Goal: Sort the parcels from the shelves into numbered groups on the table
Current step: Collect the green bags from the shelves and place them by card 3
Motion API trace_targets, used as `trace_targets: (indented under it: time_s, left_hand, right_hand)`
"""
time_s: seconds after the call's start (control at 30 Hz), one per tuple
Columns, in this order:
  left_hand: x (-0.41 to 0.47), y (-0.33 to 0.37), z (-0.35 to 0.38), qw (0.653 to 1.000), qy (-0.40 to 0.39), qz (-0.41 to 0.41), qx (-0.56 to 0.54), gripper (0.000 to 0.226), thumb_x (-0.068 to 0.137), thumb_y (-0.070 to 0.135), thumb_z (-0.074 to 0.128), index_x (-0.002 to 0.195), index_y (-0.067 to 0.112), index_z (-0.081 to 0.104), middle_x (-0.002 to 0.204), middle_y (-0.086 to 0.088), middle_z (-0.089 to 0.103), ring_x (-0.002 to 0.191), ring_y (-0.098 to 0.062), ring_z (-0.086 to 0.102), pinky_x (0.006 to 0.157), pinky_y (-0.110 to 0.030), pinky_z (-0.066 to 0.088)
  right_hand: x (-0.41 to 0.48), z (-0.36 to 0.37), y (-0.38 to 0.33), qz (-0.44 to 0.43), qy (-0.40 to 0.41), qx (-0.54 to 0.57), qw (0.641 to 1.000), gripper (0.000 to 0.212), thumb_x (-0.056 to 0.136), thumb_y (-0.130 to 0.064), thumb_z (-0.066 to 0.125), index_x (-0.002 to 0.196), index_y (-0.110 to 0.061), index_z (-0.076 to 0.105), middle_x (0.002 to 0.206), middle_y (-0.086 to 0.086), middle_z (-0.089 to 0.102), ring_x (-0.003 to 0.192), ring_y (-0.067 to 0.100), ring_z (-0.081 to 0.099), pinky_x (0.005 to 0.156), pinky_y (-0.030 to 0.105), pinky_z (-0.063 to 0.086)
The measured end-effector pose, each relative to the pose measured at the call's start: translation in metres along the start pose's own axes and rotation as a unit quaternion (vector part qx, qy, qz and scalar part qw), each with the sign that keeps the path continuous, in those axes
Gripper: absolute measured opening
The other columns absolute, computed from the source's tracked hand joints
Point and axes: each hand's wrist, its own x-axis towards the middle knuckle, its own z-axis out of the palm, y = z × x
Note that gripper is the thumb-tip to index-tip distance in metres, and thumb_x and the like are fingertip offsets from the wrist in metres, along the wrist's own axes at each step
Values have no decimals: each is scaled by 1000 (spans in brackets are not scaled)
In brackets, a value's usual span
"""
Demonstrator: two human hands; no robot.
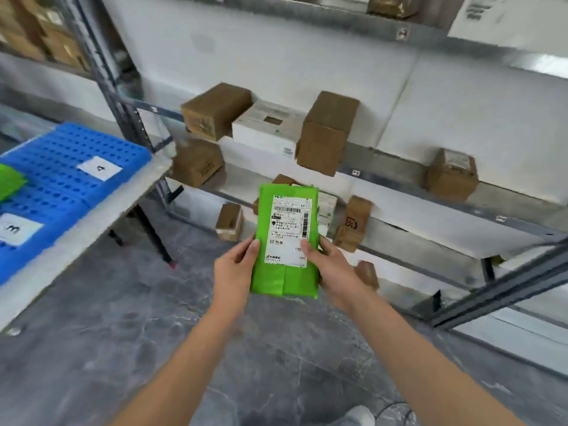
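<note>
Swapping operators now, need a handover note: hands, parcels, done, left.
Left hand and right hand: both grip the green parcel by its side edges, label facing up, held over the floor between shelves and table.
Table on the left: blue mats with tags 3 and 4; another green parcel lies near tag 3.
Done: at least that one parcel sits on the mats.
Left: read the held label, place it in its group, then clear the cardboard boxes and white box on the shelves.
</note>
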Motion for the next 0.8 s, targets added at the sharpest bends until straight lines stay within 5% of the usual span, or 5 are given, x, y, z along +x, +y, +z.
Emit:
trace_targets:
  time_s: [0.13, 0.27, 0.37, 0.63, 0.8]
  left_hand:
    - [4, 13, -81, 997, 78, 13, 3, 29, 91, 18, 64, 118, 6, 68, 111, -2, 71, 92, -2, 66, 87, -18, 54]
    - [5, 21, -139, 990, 138, 31, -14, 27, 92, 16, 63, 117, 8, 68, 106, 2, 71, 79, 13, 64, 78, -10, 53]
    - [10, 23, -176, 981, 192, 31, -24, 27, 91, 18, 64, 116, 11, 69, 104, 6, 71, 77, 16, 63, 70, -5, 49]
    - [40, 32, -246, 951, 307, 1, -25, 28, 90, 26, 66, 117, 19, 70, 106, 9, 73, 97, -3, 67, 86, -25, 54]
    - [74, 49, -275, 932, 362, -2, -3, 24, 90, 20, 65, 114, 17, 69, 105, 8, 72, 94, -1, 67, 75, -12, 51]
  right_hand:
    - [3, 83, 1, -16, -54, -41, 998, 30, 93, -23, 61, 123, -22, 60, 119, -3, 69, 106, 16, 67, 97, 39, 52]
    - [9, 148, 2, -29, -114, -103, 988, 18, 93, -28, 60, 111, -33, 62, 116, -9, 69, 102, 11, 67, 90, 31, 53]
    - [21, 189, 4, -27, -162, -138, 977, 29, 93, -32, 61, 121, -31, 61, 117, -8, 69, 103, 11, 67, 92, 35, 53]
    - [72, 288, 6, -5, -282, -188, 941, 32, 94, -29, 60, 125, -26, 59, 117, -7, 69, 105, 11, 66, 98, 36, 51]
    - [123, 344, -2, 20, -361, -231, 903, 37, 94, -36, 58, 130, -28, 57, 119, -8, 68, 107, 11, 65, 101, 39, 49]
